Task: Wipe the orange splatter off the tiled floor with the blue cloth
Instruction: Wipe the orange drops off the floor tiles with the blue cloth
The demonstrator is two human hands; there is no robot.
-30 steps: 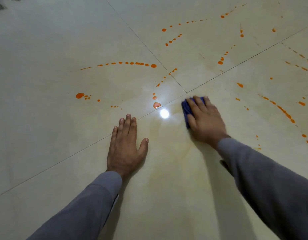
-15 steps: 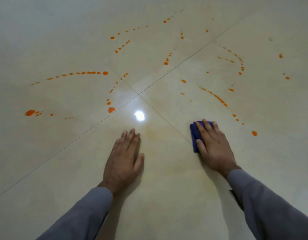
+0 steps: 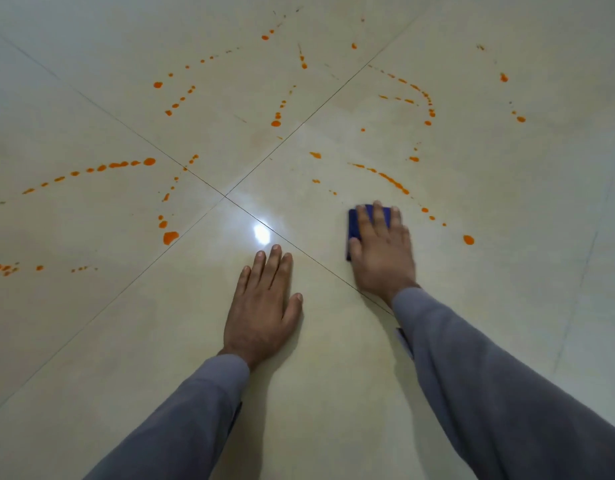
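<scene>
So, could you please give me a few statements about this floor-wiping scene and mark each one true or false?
1. The right hand presses the folded dark blue cloth flat on the glossy beige tiled floor. True.
2. The left hand holds a second cloth. False: it rests flat and bare on the tile.
3. Orange splatter drops lie beyond the cloth. True.
4. The floor is wiped clean. False: drops are scattered over several tiles.

Glossy cream tiled floor fills frame. Thin dark grout lines cross near centre, splitting large square tiles. Bright white light reflection glares just below crossing. Far left corner falls into grey shadow.
</scene>
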